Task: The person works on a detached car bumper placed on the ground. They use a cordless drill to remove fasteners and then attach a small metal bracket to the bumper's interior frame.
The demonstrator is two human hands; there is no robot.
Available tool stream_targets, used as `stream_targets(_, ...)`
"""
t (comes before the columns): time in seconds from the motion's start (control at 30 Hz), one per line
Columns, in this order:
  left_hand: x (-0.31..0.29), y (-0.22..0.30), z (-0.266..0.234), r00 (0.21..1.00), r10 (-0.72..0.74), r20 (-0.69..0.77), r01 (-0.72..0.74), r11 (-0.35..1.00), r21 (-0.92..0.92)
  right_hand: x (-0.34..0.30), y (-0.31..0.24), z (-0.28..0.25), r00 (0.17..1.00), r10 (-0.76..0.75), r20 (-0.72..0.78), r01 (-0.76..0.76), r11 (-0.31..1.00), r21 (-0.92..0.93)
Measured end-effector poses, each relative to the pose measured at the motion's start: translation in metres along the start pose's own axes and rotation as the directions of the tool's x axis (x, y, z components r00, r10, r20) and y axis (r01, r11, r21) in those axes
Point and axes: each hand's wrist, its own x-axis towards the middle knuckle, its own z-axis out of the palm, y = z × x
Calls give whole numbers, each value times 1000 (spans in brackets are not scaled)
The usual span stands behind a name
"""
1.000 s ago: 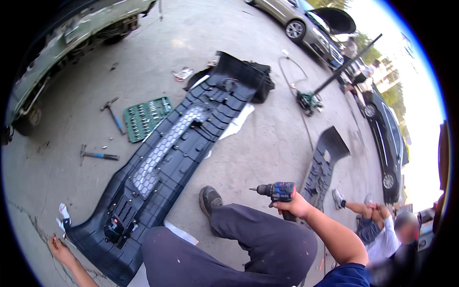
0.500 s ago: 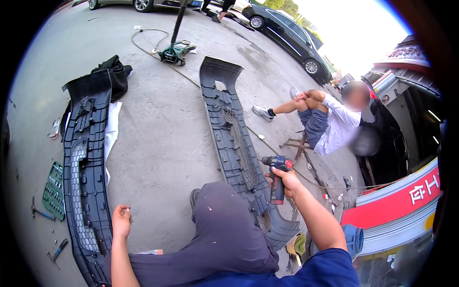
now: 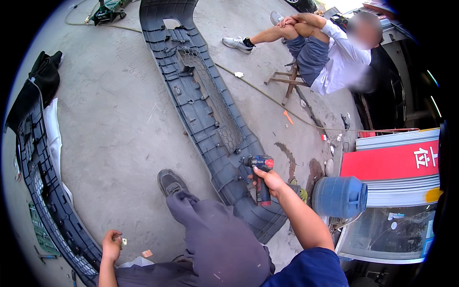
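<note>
- Gripping the drill (image 3: 261, 165) with the right hand (image 3: 271, 182), closing the fingers around its handle and pointing its nose toward the left.
- Holding the drill over the near end of the dark bumper (image 3: 191, 105); seeing this bumper lying on the ground (image 3: 114, 138), with ribs and mesh facing up; not being able to tell about contact between drill and plastic.
- Curling the fingers of the left hand (image 3: 113, 246), well apart from the drill and near the second bumper (image 3: 71, 225); seeing a small pale piece (image 3: 124, 242) at the fingertips, but not being able to tell about gripping it.
- For good work here, probably needing a straight wrist behind the drill, a light finger on the trigger, and a nose square to the plastic before any pressing.
- Probably needing also the left hand on the bumper's edge, against rocking of such a long, thin part.
- About containers, seeing a green tool case (image 3: 37, 228) beyond the second bumper, partly hidden, showing rows of pieces too small for naming.
- Seeing also a blue barrel (image 3: 337, 197) beside the red sign (image 3: 382, 165); not being able to tell its contents.
</note>
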Motion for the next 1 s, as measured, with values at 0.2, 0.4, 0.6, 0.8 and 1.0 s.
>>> stream_targets(0.2, 27, 37, 20, 995, 10, 96, -27, 984, 175, 50, -12, 31, 999, -24, 39, 26, 999, -44)
stream_targets(0.4, 52, 65, 45, 988, 59, 143, -86, 979, 186, 107, -30, 55, 989, -102, 106, 124, 964, -234)
stream_targets(0.6, 56, 58, 44, 991, 75, 109, -92, 983, 160, 117, -30, 66, 989, -138, 54, 148, 936, -321)
stream_targets(0.8, 58, 37, 41, 997, -10, 72, 8, 1000, 27, 122, -29, 66, 992, -90, 92, 116, 938, -326)
stream_targets(1.0, 65, 19, 41, 999, 32, 44, -34, 998, 52, 118, -32, 77, 992, -100, 72, 120, 919, -375)
